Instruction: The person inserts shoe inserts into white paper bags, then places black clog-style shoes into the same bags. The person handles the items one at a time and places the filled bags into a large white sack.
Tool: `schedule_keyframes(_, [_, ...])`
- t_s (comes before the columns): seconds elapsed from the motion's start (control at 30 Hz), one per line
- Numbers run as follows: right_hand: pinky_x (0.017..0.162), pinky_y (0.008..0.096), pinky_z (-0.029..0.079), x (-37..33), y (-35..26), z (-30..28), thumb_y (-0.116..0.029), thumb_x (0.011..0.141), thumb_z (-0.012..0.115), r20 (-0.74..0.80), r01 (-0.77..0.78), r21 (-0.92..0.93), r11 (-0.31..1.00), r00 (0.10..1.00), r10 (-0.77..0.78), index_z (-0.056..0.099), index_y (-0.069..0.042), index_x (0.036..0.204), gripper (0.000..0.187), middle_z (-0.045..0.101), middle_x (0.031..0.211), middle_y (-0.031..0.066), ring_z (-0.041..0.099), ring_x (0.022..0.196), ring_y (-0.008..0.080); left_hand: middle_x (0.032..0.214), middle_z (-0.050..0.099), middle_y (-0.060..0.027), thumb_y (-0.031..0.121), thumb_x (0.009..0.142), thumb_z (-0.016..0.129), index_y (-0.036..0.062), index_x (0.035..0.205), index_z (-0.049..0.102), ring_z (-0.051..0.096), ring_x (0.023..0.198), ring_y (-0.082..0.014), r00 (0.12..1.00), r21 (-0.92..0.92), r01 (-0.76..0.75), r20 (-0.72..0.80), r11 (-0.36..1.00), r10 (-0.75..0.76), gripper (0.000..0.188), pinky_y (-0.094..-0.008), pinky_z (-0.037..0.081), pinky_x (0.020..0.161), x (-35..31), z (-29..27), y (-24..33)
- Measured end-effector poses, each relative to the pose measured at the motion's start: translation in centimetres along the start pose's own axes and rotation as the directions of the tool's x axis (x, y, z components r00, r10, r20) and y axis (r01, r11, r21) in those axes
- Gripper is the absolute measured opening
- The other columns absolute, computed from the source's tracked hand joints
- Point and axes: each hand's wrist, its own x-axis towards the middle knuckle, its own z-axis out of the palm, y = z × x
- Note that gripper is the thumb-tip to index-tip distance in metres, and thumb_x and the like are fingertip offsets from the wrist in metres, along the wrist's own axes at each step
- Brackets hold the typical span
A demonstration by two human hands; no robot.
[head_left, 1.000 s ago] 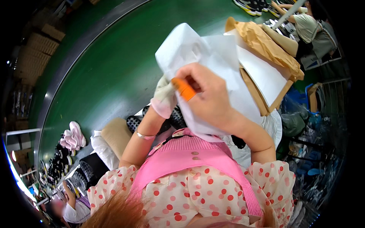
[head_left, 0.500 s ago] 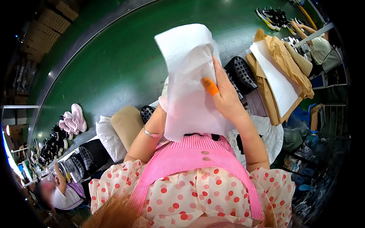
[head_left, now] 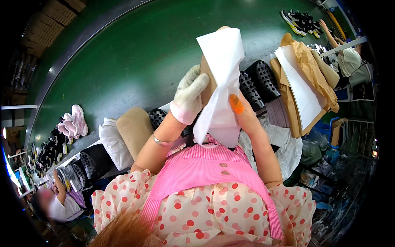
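A long tan form [head_left: 208, 82] with a rounded top stands up in front of my chest, above the bench. My left hand [head_left: 189, 94], in a white glove with a pink cuff, is closed around its left side. A thin white paper sheet [head_left: 225, 49] lies across the form's front and right side, twisted and narrowed at the middle. Against the sheet's right side is my right hand [head_left: 247, 116], bare but for an orange cover on the thumb. It grips the paper; the other fingers are mostly hidden behind it.
Left along the bench lie a larger tan form [head_left: 134, 131], a white stuffed bag [head_left: 114, 142] and black perforated pieces [head_left: 94, 159]. On the right are more black perforated pieces [head_left: 262, 81], brown paper [head_left: 312, 70] and white sheets [head_left: 297, 82]. Shoes [head_left: 74, 123] line the green conveyor; co-workers sit at both sides.
The paper, spread wide over the front before, is now drawn narrow and to the right. My gloved left hand and the tan form have come into sight from behind it.
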Motion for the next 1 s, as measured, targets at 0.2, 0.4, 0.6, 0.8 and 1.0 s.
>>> schedule_keyframes(0.2, [0.101, 0.0292, 0.036, -0.7, 0.2, 1.1, -0.047, 0.098, 0.047, -0.053, -0.035, -0.077, 0.996, 0.998, 0.031, 0.037, 0.0, 0.14, 0.064, 0.053, 0.127, 0.01, 0.049, 0.116, 0.0186, 0.116, 0.06, -0.0057, 0.013, 0.094, 0.053, 0.0001, 0.119, 0.053, 0.055, 0.106, -0.0131, 0.982, 0.08, -0.159, -0.089, 0.984, 0.166, 0.028, -0.0304, 0.041, 0.096, -0.2, 0.5, -0.9])
schedule_keyframes(0.4, [0.102, 0.035, 0.039, -0.7, 3.1, -0.1, -0.025, 0.092, 0.061, 0.035, 0.108, -0.161, 0.981, 0.994, -0.104, 0.045, 0.002, 0.132, 0.051, 0.053, 0.13, 0.0166, 0.05, 0.12, 0.0252, 0.114, 0.06, -0.006, 0.012, 0.094, 0.052, 0.0, 0.118, 0.055, 0.055, 0.104, -0.0127, 0.974, 0.141, -0.147, -0.151, 0.979, 0.168, 0.027, -0.0281, 0.041, 0.094, -0.2, 1.7, -0.5])
schedule_keyframes(0.6, [0.099, 0.0348, 0.041, 1.0, 2.3, 0.6, -0.025, 0.087, 0.066, -0.207, 0.035, -0.088, 0.996, 0.977, -0.053, 0.048, 0.001, 0.129, 0.052, 0.059, 0.123, 0.0159, 0.054, 0.116, 0.0256, 0.116, 0.059, -0.0077, 0.014, 0.095, 0.053, -0.0016, 0.12, 0.054, 0.056, 0.101, -0.014, 0.978, 0.489, -0.148, -0.059, 0.859, 0.202, 0.03, -0.0297, 0.044, 0.092, 1.6, 0.5, 1.1])
schedule_keyframes(0.8, [0.091, 0.0349, 0.046, 4.1, 0.5, 0.1, -0.032, 0.081, 0.072, -0.411, -0.052, -0.16, 0.986, 0.911, -0.019, 0.047, -0.002, 0.128, 0.061, 0.061, 0.114, 0.0162, 0.06, 0.106, 0.0266, 0.113, 0.06, -0.0138, 0.007, 0.077, 0.066, -0.0014, 0.119, 0.058, 0.058, 0.106, -0.0288, 0.632, 0.631, -0.737, 0.771, -0.242, 0.085, 0.043, -0.0375, 0.046, 0.095, -3.3, 6.0, 3.1])
schedule_keyframes(1.0, [0.098, 0.0412, 0.042, 3.4, 0.5, 0.7, -0.04, 0.075, 0.075, -0.26, 0.119, -0.334, 0.935, 0.942, -0.213, 0.039, 0.001, 0.135, 0.081, 0.054, 0.125, 0.0259, 0.053, 0.117, 0.0392, 0.128, 0.056, -0.0103, 0.02, 0.08, 0.063, 0.0046, 0.118, 0.061, 0.046, 0.129, -0.0272, 0.614, 0.452, -0.647, 0.786, -0.614, -0.068, 0.042, -0.0405, 0.039, 0.106, 4.3, 3.0, 1.1])
